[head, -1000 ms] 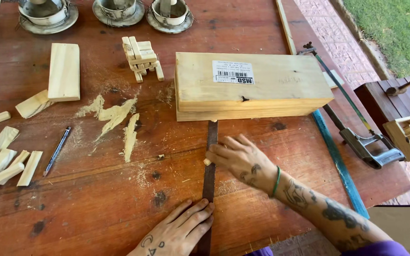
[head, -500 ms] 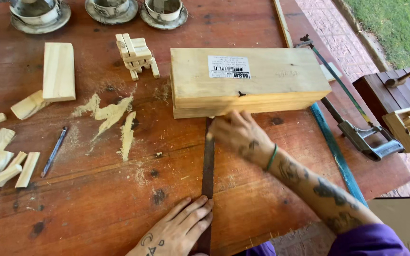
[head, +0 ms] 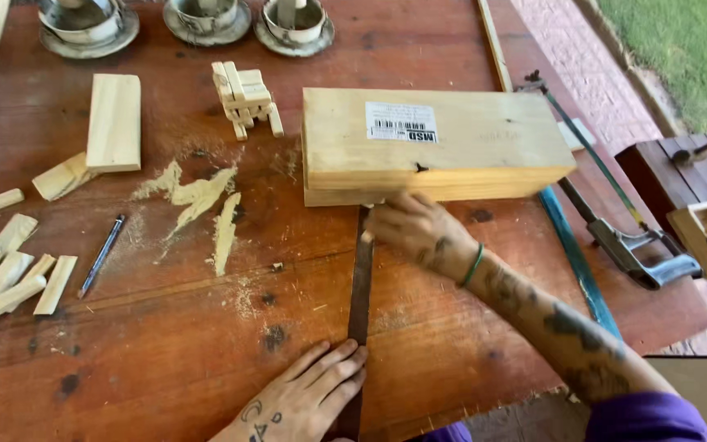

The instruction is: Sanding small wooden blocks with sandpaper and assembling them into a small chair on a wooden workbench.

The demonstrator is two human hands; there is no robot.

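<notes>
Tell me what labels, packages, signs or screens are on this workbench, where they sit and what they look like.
Sticker label: on the top face of the big pale wooden block, toward its left half; a small white rectangle with black barcode stripes and a dark strip at its lower right.
No packages, signs or screens show.

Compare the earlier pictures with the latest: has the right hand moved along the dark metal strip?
Yes. The right hand has slid up the dark metal strip, away from the person, until it meets the large wooden block.

Outdoor woodworking area. Indicators: worn reddish wooden table (head: 165,360), pale sawdust piles (head: 198,196) at centre left, small cut wooden blocks (head: 6,270) at left edge, metal-framed hacksaw (head: 615,213) at right, green grass (head: 689,49) upper right.
</notes>
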